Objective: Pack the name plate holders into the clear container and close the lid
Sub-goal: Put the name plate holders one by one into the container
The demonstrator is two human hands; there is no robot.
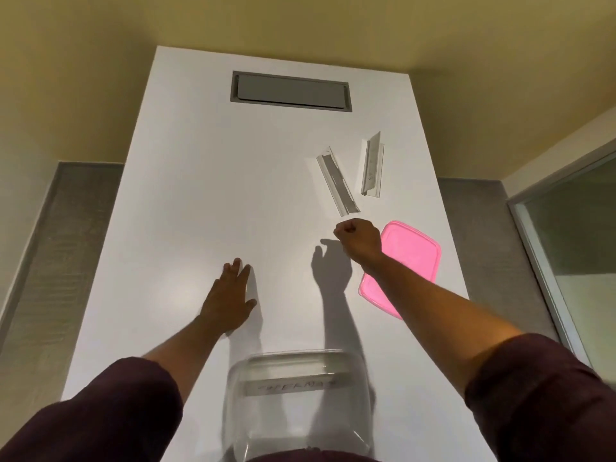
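Reaching over the white table (200,195), the right hand (358,240) hangs clenched and empty just short of the nearer of 2 clear, long plastic name plate holders (336,185); the other (372,168) lies just beside it. They look light, stiff and slippery, best pinched mid-length. The left hand (230,301) rests flat, released. 1 clear container (296,401) waits open, 1 pink lid (410,261) beside.

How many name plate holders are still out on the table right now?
2 for certain: one name plate holder just beyond the right hand, another to its right. The clear container seems to hold at least one; blur hides how many.
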